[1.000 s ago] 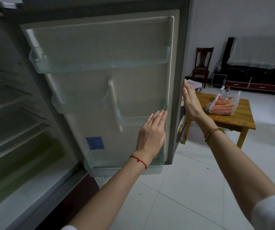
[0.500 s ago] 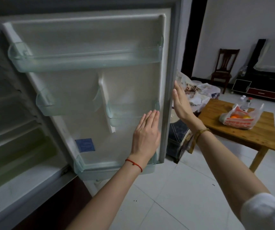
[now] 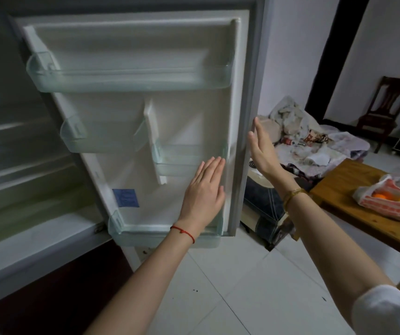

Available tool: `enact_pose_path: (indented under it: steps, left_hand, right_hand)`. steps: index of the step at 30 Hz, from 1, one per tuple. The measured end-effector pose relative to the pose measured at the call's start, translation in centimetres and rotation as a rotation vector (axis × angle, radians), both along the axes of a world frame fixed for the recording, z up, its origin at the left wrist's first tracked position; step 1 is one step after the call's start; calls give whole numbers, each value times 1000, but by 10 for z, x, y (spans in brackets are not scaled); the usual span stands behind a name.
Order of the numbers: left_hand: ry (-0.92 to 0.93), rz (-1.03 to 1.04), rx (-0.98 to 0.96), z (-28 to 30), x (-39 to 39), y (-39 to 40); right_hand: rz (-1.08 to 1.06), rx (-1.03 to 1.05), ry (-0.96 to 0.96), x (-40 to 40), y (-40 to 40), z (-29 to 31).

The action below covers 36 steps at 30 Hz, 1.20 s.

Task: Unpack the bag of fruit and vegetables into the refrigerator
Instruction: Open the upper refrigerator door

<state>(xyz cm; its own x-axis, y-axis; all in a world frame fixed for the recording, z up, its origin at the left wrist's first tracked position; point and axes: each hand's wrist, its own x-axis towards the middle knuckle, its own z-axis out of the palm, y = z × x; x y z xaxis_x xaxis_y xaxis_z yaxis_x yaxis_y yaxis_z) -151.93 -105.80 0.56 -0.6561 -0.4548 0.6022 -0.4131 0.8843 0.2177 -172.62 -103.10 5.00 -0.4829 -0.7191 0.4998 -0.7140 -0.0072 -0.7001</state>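
At open door (image 3: 194,112): two flat hands (image 3: 203,192); one bag (image 3: 387,200).

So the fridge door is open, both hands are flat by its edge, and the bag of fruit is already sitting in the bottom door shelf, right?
Not quite. The head view shows the bag of fruit on the wooden table, not in the door. The fridge door is open, with the left hand flat on its inner side and the right hand straight-fingered at its outer edge.

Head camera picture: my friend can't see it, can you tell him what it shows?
Two open hands reach toward an open refrigerator door, the left hand flat on its inside, the right hand by its edge. A bag of fruit sits on a wooden table to the right.
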Motion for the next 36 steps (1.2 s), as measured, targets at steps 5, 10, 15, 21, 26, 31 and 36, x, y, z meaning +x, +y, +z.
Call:
enact_pose_path:
  steps: [5, 10, 15, 21, 26, 31, 36]
  left_hand:
    - [8, 14, -2, -1, 3, 4]
    - [0, 1, 6, 1, 5, 5]
    - [-2, -16, 14, 1, 8, 8]
    - [39, -62, 41, 0, 18, 20]
    - [39, -122, 109, -7, 40, 38]
    - [1, -180, 266, -24, 67, 66]
    - [-70, -257, 403, -48, 82, 95]
  right_hand:
    - [21, -10, 19, -7, 3, -7]
    - [25, -3, 24, -10, 7, -9]
    - [-33, 21, 34, -5, 29, -24]
    - [-123, 95, 81, 12, 86, -48]
    - [-211, 181, 130, 48, 155, -61]
    - [-333, 236, 59, 94, 222, -80]
    - [-433, 273, -12, 136, 286, -104]
